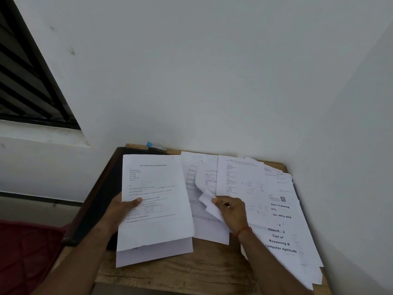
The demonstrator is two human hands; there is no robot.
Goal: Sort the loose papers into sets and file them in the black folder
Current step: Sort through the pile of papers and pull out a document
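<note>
Single head-worn view, aimed forward and down.
The wooden table is seen closely from above its near edge, and the white wall behind is taken in by the wide angle.

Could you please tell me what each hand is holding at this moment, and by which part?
The left hand grips a stapled-looking set of papers by its left edge. The right hand pinches the curled lower corner of a loose sheet.

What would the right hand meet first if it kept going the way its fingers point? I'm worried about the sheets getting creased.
Probably the curled sheet that the right hand already pinches; beyond it, the left-hand stack. Depth is unclear.
</note>
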